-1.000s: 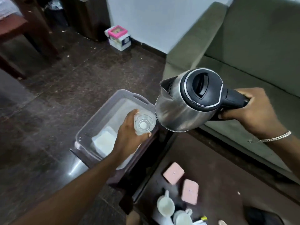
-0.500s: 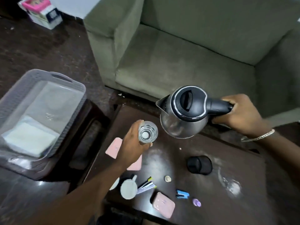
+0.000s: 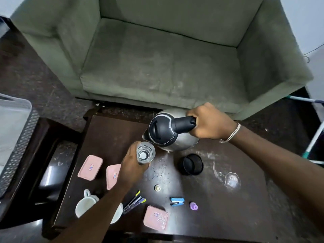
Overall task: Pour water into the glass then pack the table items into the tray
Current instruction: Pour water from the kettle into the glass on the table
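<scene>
Fingers (image 3: 133,160) wrap glass (image 3: 145,152); right hand (image 3: 208,121) grips kettle (image 3: 168,134) handle.

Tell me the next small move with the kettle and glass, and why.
Probably tip the kettle a little further so its spout comes over the glass. The right hand grips the handle, the left hand holds the glass upright just below the spout, and no stream of water shows between them.
</scene>
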A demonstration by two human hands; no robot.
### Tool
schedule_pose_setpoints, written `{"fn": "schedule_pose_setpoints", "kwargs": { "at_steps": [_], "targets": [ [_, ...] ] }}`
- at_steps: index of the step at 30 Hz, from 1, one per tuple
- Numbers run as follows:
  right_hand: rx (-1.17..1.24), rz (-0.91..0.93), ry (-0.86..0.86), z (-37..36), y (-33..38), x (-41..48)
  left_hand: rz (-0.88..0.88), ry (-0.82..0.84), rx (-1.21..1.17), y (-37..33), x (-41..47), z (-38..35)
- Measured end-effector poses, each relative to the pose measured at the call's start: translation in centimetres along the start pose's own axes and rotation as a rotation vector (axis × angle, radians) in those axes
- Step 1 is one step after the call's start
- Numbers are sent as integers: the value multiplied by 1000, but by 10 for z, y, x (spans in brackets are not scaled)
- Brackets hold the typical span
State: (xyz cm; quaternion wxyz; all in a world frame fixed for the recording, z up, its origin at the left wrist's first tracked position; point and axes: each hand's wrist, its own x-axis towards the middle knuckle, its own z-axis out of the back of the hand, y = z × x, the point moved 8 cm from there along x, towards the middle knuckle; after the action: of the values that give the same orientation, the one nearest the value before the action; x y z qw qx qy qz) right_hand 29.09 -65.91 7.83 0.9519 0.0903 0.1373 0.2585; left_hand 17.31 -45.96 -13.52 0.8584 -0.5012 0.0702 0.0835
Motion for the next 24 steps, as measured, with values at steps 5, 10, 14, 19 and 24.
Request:
{"fn": "schedule_pose_setpoints", "kwargs": {
  "at_steps": [5,10,14,19,24],
  "targets": [
    [-313,196,41,-20,21,7,15,21,-9,4,-8,-14],
    [-416,264,65,-35,35,8,33,9,-4,8,-11,-16],
    [-455,288,91,-44,41,8,22,9,-6,8,-9,-19],
    [-430,286,72,-43,44,5,23,32,-17,9,-9,-26],
    [-453,295,86,-38,47,2,31,37,-19,8,-7,-29]
  ]
}}
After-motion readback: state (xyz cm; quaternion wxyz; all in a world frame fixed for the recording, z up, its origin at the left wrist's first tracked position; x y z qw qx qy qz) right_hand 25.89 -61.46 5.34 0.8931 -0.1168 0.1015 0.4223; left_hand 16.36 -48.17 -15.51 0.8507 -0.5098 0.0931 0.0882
